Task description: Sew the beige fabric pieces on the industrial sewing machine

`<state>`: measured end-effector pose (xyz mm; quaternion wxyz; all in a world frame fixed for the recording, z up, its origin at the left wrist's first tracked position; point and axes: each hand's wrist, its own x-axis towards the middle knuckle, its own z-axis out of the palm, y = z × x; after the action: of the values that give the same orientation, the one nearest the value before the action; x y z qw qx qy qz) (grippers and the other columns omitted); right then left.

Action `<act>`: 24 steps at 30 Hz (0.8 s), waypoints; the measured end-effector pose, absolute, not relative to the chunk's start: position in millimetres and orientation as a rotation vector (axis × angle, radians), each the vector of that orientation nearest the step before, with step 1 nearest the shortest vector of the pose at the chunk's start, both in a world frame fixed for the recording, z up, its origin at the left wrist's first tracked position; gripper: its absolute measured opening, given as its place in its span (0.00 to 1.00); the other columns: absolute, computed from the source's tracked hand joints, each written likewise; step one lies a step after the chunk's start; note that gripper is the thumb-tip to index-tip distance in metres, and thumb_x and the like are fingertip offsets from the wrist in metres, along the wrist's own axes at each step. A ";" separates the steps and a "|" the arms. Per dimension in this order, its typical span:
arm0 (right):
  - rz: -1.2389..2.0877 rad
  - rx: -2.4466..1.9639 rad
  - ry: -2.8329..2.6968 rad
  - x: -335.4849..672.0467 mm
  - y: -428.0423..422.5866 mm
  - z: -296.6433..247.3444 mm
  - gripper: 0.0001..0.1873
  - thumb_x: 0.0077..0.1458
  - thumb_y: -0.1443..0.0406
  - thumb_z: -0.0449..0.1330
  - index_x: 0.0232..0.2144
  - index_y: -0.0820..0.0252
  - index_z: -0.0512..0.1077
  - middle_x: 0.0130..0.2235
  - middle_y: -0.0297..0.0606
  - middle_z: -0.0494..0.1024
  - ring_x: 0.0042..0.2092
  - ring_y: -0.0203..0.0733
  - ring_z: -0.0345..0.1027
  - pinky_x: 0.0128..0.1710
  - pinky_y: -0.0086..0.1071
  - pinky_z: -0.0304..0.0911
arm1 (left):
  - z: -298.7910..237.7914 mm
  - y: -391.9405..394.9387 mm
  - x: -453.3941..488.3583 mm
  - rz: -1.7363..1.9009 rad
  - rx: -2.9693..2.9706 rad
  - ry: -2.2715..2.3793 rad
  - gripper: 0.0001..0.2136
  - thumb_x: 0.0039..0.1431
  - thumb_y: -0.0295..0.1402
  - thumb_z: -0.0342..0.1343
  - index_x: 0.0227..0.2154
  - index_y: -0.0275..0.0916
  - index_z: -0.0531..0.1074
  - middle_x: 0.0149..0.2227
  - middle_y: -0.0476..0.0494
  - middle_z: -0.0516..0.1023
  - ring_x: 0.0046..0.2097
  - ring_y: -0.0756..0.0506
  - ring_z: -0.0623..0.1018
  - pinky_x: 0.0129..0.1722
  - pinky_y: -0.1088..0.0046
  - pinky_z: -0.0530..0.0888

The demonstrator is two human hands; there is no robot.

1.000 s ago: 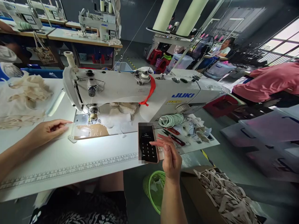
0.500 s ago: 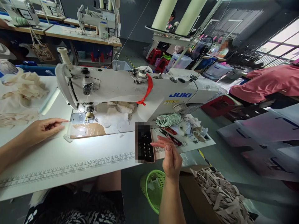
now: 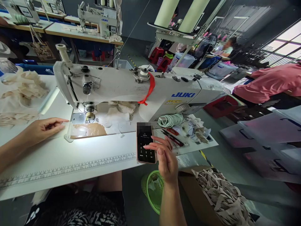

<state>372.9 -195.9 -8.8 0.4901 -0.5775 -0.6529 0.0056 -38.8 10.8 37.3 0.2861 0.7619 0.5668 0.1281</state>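
The right hand hides part of the smartphone's keypad; whether its fingers touch the smartphone cannot be told, and pixelation masks the top end. The view's upper border crops both thread cones, the right border a co-worker's pink shirt.

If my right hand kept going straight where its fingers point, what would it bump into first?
Most likely the phone: your right hand's fingers point across its screen. I can't tell whether they touch it or hover just above.
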 end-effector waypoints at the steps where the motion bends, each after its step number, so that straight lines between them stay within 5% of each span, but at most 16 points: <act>1: 0.022 -1.401 -1.612 370.3 -195.0 -7.7 0.16 0.71 0.66 0.48 0.44 0.48 0.76 0.38 0.30 0.86 0.55 0.46 0.75 0.70 0.53 0.48 | 37.5 10.5 -38.4 0.341 2.037 1.518 0.30 0.60 0.53 0.48 0.53 0.34 0.77 0.28 0.52 0.66 0.30 0.50 0.60 0.32 0.73 0.54; 24: -0.072 -1.485 -1.475 388.8 -211.3 -15.9 0.20 0.72 0.65 0.47 0.39 0.49 0.79 0.37 0.31 0.86 0.51 0.44 0.77 0.66 0.47 0.55 | 10.2 36.6 -63.4 0.226 2.216 1.471 0.32 0.59 0.54 0.43 0.52 0.36 0.79 0.25 0.51 0.72 0.26 0.52 0.68 0.27 0.74 0.60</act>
<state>388.8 -211.3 -15.9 0.5000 -0.6140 -0.6100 -0.0298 -63.4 36.6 10.2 0.2339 0.8071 0.5358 0.0824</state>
